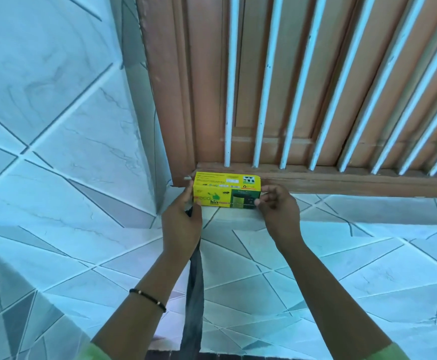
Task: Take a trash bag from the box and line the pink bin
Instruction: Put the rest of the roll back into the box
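Note:
A yellow and green trash bag box [226, 190] rests on a tiled ledge [342, 211] against a brown window frame. My left hand [182, 224] grips the box's left end and also holds a dark grey trash bag [194, 302], which hangs down from under the palm in a long strip. My right hand [277, 206] pinches the box's right end with thumb and fingertips. The pink bin is not in view.
Behind the box stands a brown wooden window frame [201, 100] with white vertical bars [264, 100]. Pale tiled wall [56, 100] rises at the left, and tiled surface [316, 281] spreads below the ledge. A dark edge [212, 355] shows at the bottom.

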`<state>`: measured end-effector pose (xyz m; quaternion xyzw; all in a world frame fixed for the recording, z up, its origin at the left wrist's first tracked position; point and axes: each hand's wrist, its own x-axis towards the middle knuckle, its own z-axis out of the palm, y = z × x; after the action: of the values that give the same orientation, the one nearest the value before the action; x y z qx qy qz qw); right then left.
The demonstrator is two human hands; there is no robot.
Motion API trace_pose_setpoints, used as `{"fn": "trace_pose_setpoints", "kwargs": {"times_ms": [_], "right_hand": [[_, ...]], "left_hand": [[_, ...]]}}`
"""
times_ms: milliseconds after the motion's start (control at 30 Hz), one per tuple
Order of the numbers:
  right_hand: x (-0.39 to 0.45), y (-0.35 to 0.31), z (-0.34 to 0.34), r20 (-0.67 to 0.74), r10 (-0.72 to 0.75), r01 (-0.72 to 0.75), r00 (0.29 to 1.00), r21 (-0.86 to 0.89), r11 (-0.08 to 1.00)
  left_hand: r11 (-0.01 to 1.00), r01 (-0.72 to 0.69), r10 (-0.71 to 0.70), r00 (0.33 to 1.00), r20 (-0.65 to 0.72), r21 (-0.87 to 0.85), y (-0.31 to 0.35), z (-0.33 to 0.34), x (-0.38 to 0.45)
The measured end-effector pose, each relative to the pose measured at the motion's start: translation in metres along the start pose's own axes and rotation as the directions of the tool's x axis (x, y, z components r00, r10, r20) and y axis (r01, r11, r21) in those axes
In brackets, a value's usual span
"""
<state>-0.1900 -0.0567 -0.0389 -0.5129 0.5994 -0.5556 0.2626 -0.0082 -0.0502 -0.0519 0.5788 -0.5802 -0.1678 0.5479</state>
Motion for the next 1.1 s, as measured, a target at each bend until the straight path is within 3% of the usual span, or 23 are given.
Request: {"fn": "trace_pose_setpoints", "kwargs": {"times_ms": [200, 300, 400, 467, 567, 600, 667, 767, 833, 900, 1000, 1100], "right_hand": [[-0.001, -0.006, 0.005, -0.035, -0.039, 0.033, 0.999, -0.168, 0.985], [-0.016, -0.009, 0.002, -0.043, -0.023, 0.014, 0.999, -0.195, 0.981], [-0.060, -0.018, -0.002, -0.058, -0.149, 0.140, 0.987, -0.134, 0.981], [-0.103, -0.020, 0.002, 0.074, -0.183, 0.191, 0.980, -0.120, 0.974], [-0.168, -0.020, 0.016, 0.408, -0.008, 0.127, 0.913, -0.266, 0.955], [-0.186, -0.018, 0.021, 0.464, 0.052, 0.110, 0.884, -0.315, 0.943], [-0.209, -0.016, 0.029, 0.443, 0.097, 0.071, 0.891, -0.348, 0.935], [-0.228, -0.019, 0.029, 0.250, 0.107, -0.032, 0.962, -0.289, 0.957], [-0.237, -0.022, 0.018, 0.195, 0.084, -0.030, 0.977, -0.264, 0.964], [-0.246, -0.025, 0.003, 0.188, 0.097, -0.055, 0.977, -0.219, 0.974], [-0.265, -0.029, -0.019, 0.220, 0.171, -0.162, 0.960, -0.058, 0.985], [-0.282, -0.031, -0.040, 0.302, 0.191, -0.224, 0.934, 0.077, 0.972]], "left_hand": [[1.000, 0.008, -0.009, 0.998, 0.063, 0.024, -0.001, -0.003, -0.010], [0.997, 0.076, -0.077, 0.992, 0.100, 0.013, 0.004, -0.009, -0.013], [0.990, 0.142, -0.142, 0.988, 0.065, 0.006, 0.006, -0.020, -0.025], [0.988, 0.147, -0.145, 0.989, 0.043, -0.043, 0.010, -0.028, -0.038], [0.982, 0.151, -0.147, 0.988, 0.035, -0.118, 0.022, -0.041, -0.058], [0.979, 0.157, -0.152, 0.987, 0.046, -0.133, 0.028, -0.048, -0.068], [0.976, 0.155, -0.141, 0.985, 0.100, -0.151, 0.039, -0.059, -0.087], [0.982, 0.113, -0.077, 0.971, 0.227, -0.152, 0.050, -0.083, -0.115], [0.982, 0.091, -0.033, 0.946, 0.322, -0.168, 0.053, -0.104, -0.132], [0.979, 0.092, 0.001, 0.888, 0.461, -0.180, 0.055, -0.126, -0.146], [1.000, -0.012, -0.004, 0.770, 0.638, 0.021, 0.048, -0.159, -0.164], [0.977, -0.152, 0.036, 0.814, 0.579, 0.153, 0.039, -0.178, -0.175]]}}
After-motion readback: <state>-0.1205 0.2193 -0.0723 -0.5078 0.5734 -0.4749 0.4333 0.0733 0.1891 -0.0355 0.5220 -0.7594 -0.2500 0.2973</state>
